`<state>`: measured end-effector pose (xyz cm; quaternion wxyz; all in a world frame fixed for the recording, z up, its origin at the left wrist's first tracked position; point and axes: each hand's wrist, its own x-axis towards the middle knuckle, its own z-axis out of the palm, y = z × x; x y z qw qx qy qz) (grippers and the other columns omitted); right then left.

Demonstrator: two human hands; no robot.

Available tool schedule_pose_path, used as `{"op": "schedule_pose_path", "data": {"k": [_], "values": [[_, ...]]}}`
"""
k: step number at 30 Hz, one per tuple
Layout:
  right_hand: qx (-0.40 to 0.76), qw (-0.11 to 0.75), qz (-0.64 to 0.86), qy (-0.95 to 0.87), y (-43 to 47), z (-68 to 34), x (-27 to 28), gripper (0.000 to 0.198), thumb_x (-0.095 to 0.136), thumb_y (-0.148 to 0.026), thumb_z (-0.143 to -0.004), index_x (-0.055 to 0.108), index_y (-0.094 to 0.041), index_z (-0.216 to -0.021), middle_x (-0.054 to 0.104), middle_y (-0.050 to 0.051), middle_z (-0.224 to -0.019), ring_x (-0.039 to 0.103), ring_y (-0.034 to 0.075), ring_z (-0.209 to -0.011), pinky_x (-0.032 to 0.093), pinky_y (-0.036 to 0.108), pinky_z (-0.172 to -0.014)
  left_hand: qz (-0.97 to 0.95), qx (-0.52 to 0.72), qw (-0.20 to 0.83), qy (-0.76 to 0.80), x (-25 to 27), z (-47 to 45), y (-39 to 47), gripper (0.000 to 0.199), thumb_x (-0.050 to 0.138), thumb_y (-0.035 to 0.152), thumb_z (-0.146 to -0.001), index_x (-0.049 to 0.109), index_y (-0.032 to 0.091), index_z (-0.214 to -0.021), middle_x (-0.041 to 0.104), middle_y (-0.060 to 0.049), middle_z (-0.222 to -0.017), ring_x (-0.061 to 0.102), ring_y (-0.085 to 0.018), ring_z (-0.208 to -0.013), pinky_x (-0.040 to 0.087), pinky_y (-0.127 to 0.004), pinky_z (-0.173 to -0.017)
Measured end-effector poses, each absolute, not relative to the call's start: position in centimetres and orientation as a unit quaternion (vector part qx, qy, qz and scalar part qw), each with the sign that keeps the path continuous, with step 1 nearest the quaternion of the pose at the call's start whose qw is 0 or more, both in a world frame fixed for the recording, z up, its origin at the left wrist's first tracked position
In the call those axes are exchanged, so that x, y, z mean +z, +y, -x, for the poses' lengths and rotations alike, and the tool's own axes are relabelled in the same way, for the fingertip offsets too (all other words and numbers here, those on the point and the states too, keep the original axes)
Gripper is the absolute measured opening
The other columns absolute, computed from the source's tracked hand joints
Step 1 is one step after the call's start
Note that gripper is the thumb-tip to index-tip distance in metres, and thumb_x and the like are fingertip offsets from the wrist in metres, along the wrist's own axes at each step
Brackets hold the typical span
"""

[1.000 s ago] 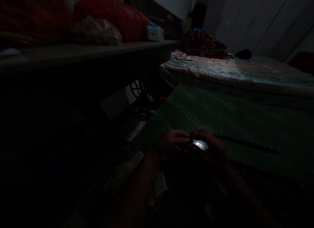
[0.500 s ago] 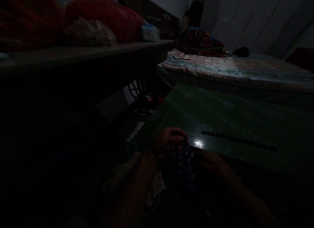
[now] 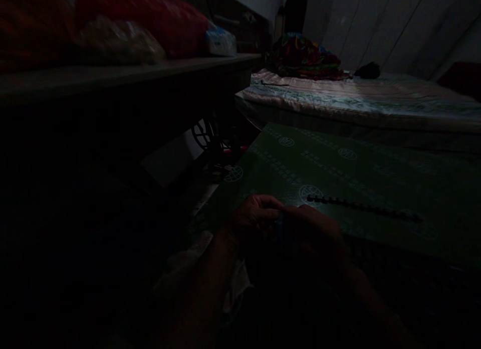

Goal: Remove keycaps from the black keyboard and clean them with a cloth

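Observation:
My left hand (image 3: 257, 213) is closed in a pinch above the near edge of a green board (image 3: 323, 171). My right hand (image 3: 315, 226) meets it from the right, its fingers curled and almost touching the left fingertips. Whatever lies between the fingers is small and dark, and the hands and the deep shadow hide most of it. On the board, just beyond my right hand, rests a long dark strip with a notched edge (image 3: 364, 206).
A bed with a striped sheet (image 3: 361, 96) stands behind the board, with a heap of patterned cloth (image 3: 304, 58) on it. At the left a long table (image 3: 180, 70) carries red plastic bags (image 3: 143, 18) and a tissue pack (image 3: 221, 42). Below is a spoked wheel (image 3: 203, 133).
My right hand has risen and come in against my left fingertips, covering the dark segmented thing that showed below them. My left hand has hardly moved. The view has shifted slightly.

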<state>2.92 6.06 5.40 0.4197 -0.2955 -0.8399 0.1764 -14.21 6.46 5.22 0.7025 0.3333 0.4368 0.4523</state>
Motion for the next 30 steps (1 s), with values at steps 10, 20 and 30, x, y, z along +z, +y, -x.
{"op": "schedule_pose_path", "data": {"k": [10,20,30], "values": [[0.288,0.426,0.283,-0.81,6.7,-3.2,5.7,0.03,0.049,-0.018,-0.08,0.069,-0.02,-0.102,0.065,0.002,-0.068,0.059,0.012,-0.058,0.044,0.022,-0.053,-0.333,0.47,0.707,0.412,4.9,14.1,6.4,0.032,0.081,0.023,-0.044,0.063,0.01,-0.068,0.06,0.001,-0.052,0.049,-0.006,-0.038,0.034,-0.016,-0.038],[0.403,0.416,0.328,-0.747,5.9,-2.9,6.7,0.022,0.049,-0.017,-0.079,0.071,-0.019,-0.083,0.068,0.001,-0.069,0.061,0.012,-0.059,0.046,0.019,-0.052,-0.344,0.449,0.719,0.405,4.8,14.1,6.1,0.024,0.077,0.019,-0.05,0.064,0.012,-0.069,0.057,0.003,-0.047,0.045,-0.005,-0.033,0.03,-0.016,-0.034],[0.242,0.442,0.278,-0.818,6.4,-3.0,5.7,0.025,0.049,-0.017,-0.081,0.068,-0.017,-0.096,0.067,0.005,-0.072,0.061,0.014,-0.061,0.047,0.023,-0.055,-0.35,0.468,0.697,0.416,5.2,14.0,6.2,0.023,0.076,0.02,-0.05,0.064,0.011,-0.068,0.058,0.003,-0.051,0.046,-0.005,-0.035,0.031,-0.015,-0.036]]}}
